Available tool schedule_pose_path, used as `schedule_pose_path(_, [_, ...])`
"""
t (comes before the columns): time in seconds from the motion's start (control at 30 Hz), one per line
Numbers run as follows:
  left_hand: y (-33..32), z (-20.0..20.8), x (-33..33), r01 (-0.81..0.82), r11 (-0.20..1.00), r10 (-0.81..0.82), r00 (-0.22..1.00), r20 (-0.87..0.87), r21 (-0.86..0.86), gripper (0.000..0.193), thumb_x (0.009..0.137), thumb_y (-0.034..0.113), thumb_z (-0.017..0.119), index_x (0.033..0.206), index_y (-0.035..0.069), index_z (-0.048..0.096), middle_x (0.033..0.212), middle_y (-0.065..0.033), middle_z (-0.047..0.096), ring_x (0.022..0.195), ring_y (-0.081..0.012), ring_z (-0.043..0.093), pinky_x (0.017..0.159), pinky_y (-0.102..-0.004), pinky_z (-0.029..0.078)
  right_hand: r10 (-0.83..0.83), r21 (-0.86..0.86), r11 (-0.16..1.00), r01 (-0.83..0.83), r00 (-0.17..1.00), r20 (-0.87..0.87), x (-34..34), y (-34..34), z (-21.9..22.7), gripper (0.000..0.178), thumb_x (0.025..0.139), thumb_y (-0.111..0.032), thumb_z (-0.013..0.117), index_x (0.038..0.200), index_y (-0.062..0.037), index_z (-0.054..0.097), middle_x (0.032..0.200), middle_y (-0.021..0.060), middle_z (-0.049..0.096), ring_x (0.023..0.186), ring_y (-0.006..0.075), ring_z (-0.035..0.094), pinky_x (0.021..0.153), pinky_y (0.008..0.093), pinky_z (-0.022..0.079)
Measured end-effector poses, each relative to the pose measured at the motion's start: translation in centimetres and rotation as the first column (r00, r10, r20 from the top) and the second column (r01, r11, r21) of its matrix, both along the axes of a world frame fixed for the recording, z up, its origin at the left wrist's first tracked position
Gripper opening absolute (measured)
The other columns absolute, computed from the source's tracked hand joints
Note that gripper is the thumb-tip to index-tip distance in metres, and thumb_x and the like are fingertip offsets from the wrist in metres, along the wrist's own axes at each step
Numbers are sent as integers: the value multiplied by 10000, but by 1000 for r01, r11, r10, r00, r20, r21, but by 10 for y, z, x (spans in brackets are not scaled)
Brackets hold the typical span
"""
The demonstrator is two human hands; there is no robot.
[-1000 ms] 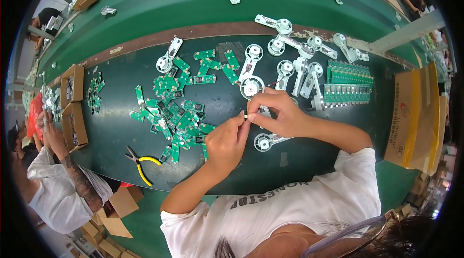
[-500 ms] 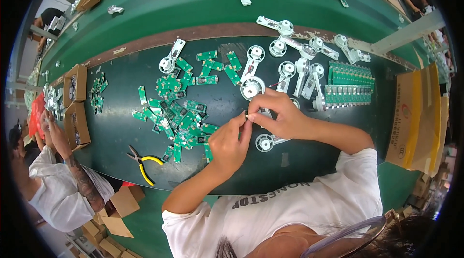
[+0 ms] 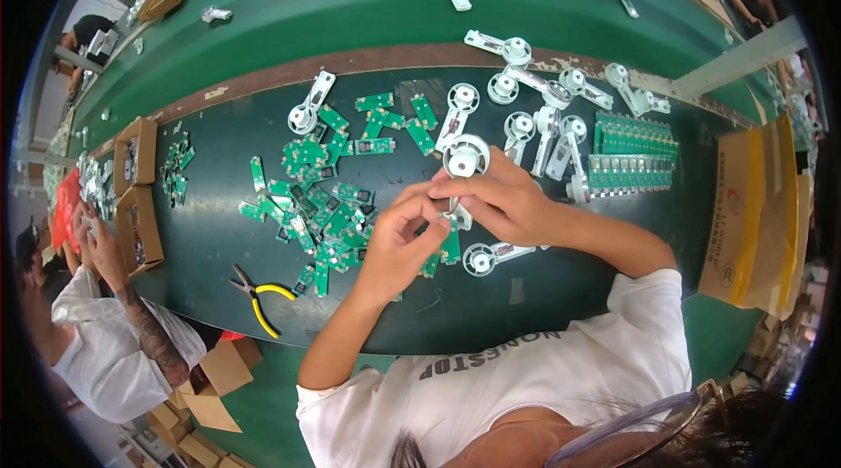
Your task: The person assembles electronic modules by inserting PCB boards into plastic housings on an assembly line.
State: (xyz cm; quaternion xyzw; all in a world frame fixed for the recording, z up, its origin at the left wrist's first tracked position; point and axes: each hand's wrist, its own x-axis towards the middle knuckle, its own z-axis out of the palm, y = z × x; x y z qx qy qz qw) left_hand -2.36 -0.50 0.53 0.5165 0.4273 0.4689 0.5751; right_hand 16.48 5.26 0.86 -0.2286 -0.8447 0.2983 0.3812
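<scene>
My right hand grips a white fan-shaped plastic housing by its handle, with the round head pointing away from me. My left hand meets it at the handle, thumb and fingers curled in a pinch. What those fingertips hold is too small and covered to make out. Just below the fingertips shows a green circuit board; whether it hangs from the housing or lies on the table I cannot tell. Left of my hands spreads a loose pile of green circuit boards.
Yellow-handled pliers lie at the front left. More white housings and panels of boards lie to the right, beside a cardboard box. Beyond the table runs a green conveyor belt. A co-worker sits at left.
The housing's head has risen and tilted in my right hand. My left hand has shifted left and its fingers have curled. Housings on the belt have moved right.
</scene>
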Motion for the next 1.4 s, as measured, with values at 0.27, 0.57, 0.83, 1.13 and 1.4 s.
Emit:
schedule_pose_path(0.27, [-7,8,9,-68,984,87,990,112,-164,94,873,5,590,799,0,532,1095,-112,604,828,-61,569,600,-188,480,-43,83,996,40,999,32,3,0,7,222,731,-104,695,949,-123,654,925,21,587,788,211,522,698,358,331])
schedule_pose_path(0.57, [-5,16,15,-18,952,98,964,249,-306,67,879,40,606,837,7,565,997,-54,624,756,-55,574,587,-196,486,-44,110,993,29,989,140,5,5,4,352,831,-38,539,1167,-125,598,1107,81,566,983,282,495,835,400,325])
schedule_pose_path(0.83, [-10,4,13,120,962,-17,923,384,-247,54,869,3,602,841,11,557,882,-1,561,775,-68,579,657,-223,492,53,33,998,-54,998,45,2,2,3,339,840,12,493,1133,-127,592,1301,189,488,1166,331,485,945,433,332])
schedule_pose_path(1.13, [-7,10,9,159,955,-75,947,313,-249,51,878,-5,575,851,-14,533,1034,-44,473,837,-104,590,616,-198,528,279,-84,957,-277,960,9,15,23,19,187,716,9,697,880,-75,667,1327,216,436,1212,357,462,963,439,416])
schedule_pose_path(1.4, [-5,5,7,178,957,-123,964,235,-230,77,875,26,597,834,-14,547,994,-43,515,807,-109,602,628,-207,536,245,77,962,-261,955,168,22,22,25,176,663,2,706,828,-40,662,1276,208,515,1025,322,616,742,366,543])
